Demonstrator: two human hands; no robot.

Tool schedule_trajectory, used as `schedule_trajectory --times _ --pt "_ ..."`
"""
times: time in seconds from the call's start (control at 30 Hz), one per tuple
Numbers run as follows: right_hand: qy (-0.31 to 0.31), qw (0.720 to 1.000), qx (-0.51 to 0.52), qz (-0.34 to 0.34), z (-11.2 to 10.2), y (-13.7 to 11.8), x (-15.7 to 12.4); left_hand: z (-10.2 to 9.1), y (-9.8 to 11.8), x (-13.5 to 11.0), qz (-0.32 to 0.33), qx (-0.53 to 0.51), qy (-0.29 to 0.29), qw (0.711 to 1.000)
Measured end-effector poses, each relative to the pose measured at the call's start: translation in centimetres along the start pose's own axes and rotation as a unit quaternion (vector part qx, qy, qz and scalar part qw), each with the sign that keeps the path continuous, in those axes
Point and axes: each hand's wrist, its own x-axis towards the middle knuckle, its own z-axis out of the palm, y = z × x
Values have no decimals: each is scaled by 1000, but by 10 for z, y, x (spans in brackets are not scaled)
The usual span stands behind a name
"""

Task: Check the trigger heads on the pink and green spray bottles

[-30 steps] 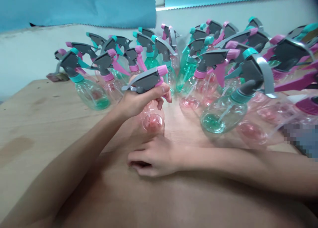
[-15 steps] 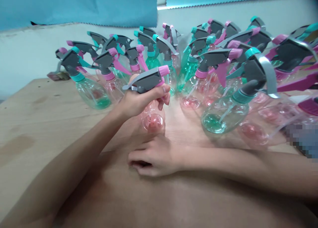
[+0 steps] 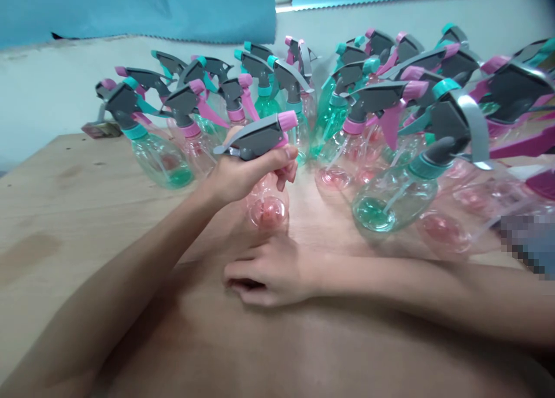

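A clear spray bottle (image 3: 267, 207) with a pink base, a grey head and a pink nozzle stands upright on the table in front of me. Wrapped around its neck and trigger, my left hand (image 3: 255, 169) is closed on it, thumb along the side of the head. Nearer to me, my right hand (image 3: 266, 273) rests on the wooden table (image 3: 143, 230) with its fingers loosely curled, and no object shows in it. The bottle's neck and most of its trigger are hidden behind the left hand.
Several more spray bottles crowd the back and right, among them a green-based one (image 3: 394, 195) close to my right forearm and another green-based one (image 3: 160, 161) on the left. A small packet (image 3: 102, 129) lies at the table's back left edge. Blue sheets (image 3: 139, 10) hang on the wall behind.
The view has shifted very slightly. Both hands and the held spray bottle stay in place.
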Motion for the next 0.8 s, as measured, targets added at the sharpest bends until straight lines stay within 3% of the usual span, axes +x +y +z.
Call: schedule_trajectory --times 0.43,0.8 --pt "-27 1000 1 -1 -9 -4 1 6 4 1 0 3 10 1000" --pt "-14 1000 4 3 -7 -3 -1 7 5 2 2 -14 4 1000"
